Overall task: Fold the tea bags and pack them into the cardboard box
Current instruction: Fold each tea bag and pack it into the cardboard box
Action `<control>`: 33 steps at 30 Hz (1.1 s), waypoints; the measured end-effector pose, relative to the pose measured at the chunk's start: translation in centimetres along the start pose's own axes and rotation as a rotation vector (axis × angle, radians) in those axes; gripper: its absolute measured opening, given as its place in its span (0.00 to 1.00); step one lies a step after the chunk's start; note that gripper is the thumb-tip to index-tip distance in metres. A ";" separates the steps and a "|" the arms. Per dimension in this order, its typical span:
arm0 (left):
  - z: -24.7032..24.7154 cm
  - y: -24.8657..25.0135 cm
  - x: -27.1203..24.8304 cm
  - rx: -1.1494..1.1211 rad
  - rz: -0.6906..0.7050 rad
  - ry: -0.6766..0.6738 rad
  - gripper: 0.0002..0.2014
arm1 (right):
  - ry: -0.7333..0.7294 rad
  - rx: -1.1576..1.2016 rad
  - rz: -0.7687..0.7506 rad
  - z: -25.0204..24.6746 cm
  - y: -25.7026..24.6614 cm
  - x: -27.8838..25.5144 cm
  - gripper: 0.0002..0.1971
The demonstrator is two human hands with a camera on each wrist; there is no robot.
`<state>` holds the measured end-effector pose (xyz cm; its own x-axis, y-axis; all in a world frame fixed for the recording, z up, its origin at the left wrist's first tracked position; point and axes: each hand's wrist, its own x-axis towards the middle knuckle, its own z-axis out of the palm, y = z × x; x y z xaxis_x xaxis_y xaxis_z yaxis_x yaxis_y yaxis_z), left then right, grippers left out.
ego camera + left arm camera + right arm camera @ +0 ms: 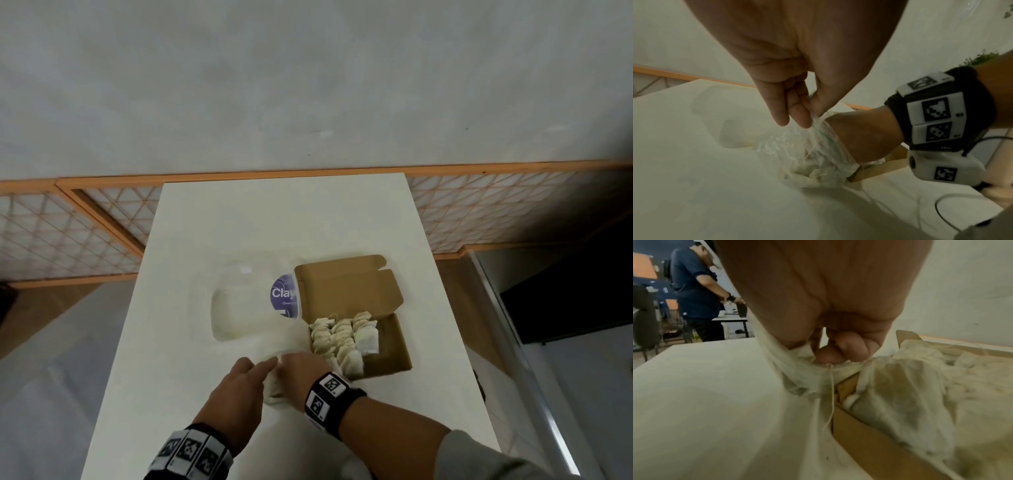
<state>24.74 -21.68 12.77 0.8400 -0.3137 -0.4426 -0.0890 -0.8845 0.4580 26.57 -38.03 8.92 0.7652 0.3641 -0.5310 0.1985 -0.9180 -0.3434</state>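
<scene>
A clear plastic bag (789,151) with loose tea bags (813,175) in its bottom lies on the white table, just left of the cardboard box (397,346). My left hand (265,365) pinches the bag's upper rim between thumb and fingers (797,116) and holds it up. Reaching into the bag's mouth, my right hand (298,368) has its fingers curled and pinches a pale mesh tea bag (807,369) whose string hangs down. The open brown box (869,443) holds rows of folded tea bags (342,334) in its left part.
A clear plastic tub (239,301) with a purple label (284,298) lies behind the hands, against the box's raised lid (346,284). The table's (274,219) edges run close on both sides. Another person (694,293) stands at a far table.
</scene>
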 end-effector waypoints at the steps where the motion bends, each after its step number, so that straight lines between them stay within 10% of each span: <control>1: -0.1 -0.2 0.1 -0.019 -0.003 0.010 0.28 | 0.025 -0.007 -0.023 -0.3 0.2 -0.2 0.17; 15: -3.1 -0.8 -0.3 -0.374 -0.142 0.119 0.15 | 0.266 0.854 0.050 -4.6 0.5 -4.2 0.16; 33: -10.2 6.0 -4.4 -1.011 0.173 0.157 0.24 | 0.146 1.417 -0.129 -10.8 -2.0 -11.0 0.16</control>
<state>25.98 -22.10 25.27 0.9252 -0.2964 -0.2369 0.2146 -0.1064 0.9709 24.37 -41.95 23.86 0.8617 0.3323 -0.3836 -0.4310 0.0802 -0.8988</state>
